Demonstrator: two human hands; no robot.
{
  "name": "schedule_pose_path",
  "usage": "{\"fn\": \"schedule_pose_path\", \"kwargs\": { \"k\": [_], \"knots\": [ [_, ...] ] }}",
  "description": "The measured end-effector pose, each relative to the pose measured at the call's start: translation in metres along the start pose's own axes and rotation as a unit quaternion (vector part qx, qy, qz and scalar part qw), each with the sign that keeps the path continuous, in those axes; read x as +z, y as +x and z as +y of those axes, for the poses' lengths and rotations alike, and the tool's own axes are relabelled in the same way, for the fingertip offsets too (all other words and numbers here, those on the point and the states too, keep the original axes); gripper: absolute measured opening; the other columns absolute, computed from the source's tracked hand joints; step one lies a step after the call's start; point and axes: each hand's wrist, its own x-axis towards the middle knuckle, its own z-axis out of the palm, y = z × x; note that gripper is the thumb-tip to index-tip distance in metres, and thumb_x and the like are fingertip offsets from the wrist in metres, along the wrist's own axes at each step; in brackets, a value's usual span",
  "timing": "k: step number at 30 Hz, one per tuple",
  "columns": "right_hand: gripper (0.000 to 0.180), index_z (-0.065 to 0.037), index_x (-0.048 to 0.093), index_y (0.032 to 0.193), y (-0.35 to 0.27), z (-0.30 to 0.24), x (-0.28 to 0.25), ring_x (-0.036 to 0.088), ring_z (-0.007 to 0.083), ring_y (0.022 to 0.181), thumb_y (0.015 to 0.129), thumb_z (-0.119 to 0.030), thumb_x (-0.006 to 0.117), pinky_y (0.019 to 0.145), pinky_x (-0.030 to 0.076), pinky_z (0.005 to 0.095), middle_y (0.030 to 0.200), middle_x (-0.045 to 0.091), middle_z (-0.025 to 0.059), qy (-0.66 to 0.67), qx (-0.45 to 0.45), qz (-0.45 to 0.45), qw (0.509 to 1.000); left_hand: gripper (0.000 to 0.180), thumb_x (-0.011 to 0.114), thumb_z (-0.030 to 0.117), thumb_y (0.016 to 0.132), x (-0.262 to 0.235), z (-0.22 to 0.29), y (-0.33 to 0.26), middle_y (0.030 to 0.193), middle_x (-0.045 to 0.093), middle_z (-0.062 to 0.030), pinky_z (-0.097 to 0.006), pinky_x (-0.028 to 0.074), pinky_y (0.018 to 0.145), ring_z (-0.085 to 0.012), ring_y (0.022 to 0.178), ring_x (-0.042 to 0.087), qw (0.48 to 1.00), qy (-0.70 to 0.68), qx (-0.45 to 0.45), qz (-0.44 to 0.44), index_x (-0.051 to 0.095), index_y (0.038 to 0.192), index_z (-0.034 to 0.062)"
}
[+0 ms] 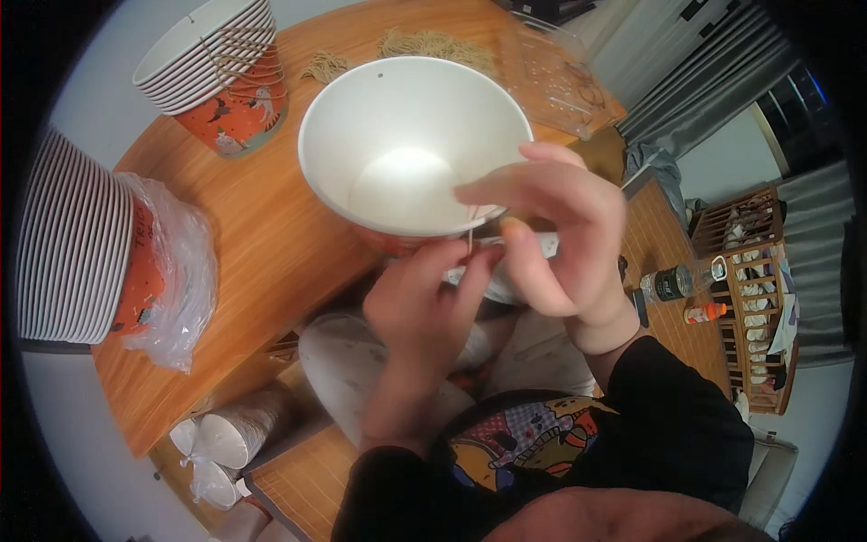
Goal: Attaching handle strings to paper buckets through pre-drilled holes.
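Note:
A large paper bowl point(397, 117), white inside and orange outside, is tilted toward me above the table edge. My left hand point(424, 303) grips its near rim from below. My right hand point(551, 239) is at the same rim, fingertips pinching a thin tan string point(470, 239) that hangs from the rim. Beneath both hands a white object shows partly, mostly hidden. More tan string handles point(433, 43) lie on the wooden table point(262, 244) behind the bowl.
A stack of matching bowls point(221, 68) stands at the back left. A taller stack point(77, 244) lies on its side in a plastic bag at the left. Clear plastic lids point(560, 77) are at the back right. Sleeves of bowls point(230, 434) lie on the floor.

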Motion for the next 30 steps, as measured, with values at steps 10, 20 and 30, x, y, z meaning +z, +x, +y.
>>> {"fn": "schedule_pose_path", "kwargs": {
  "k": [10,20,30],
  "knots": [
    [0.033,-0.008,0.038,0.118,-0.056,-0.011,0.023,0.065,0.0341,0.100,0.090,-0.006,0.054,0.098,0.041,0.0476,0.108,0.064,0.0236,0.159,-0.132,0.078,0.975,0.025,0.069,0.001,0.077,-0.026,0.016,-0.002,0.074,0.064,0.0005,-0.020,0.040,0.054,-0.0037,0.060,0.051,0.928,-0.293,-0.188,-0.133,0.069,0.102,-0.0003],
    [0.031,-0.005,0.045,0.105,-0.086,0.002,0.059,0.052,0.0195,0.101,0.081,0.003,0.064,0.087,0.042,0.0311,0.108,0.053,0.0129,0.215,0.218,0.094,0.947,0.018,0.070,-0.003,0.078,-0.023,0.003,-0.002,0.077,0.061,0.0022,-0.017,0.038,0.059,-0.0031,0.066,0.049,0.925,-0.311,-0.206,-0.068,0.071,0.096,-0.0008],
    [0.018,0.001,0.051,0.105,-0.090,-0.018,0.006,0.044,0.0086,0.065,0.092,-0.012,0.048,0.058,0.034,0.0236,0.077,0.051,0.0038,0.695,0.283,-0.084,0.656,0.015,0.071,-0.003,0.077,-0.030,-0.007,0.004,0.083,0.065,-0.0039,-0.019,0.043,0.060,-0.0085,0.070,0.057,0.968,-0.223,-0.106,-0.043,0.070,0.092,0.0003]
  ]
}}
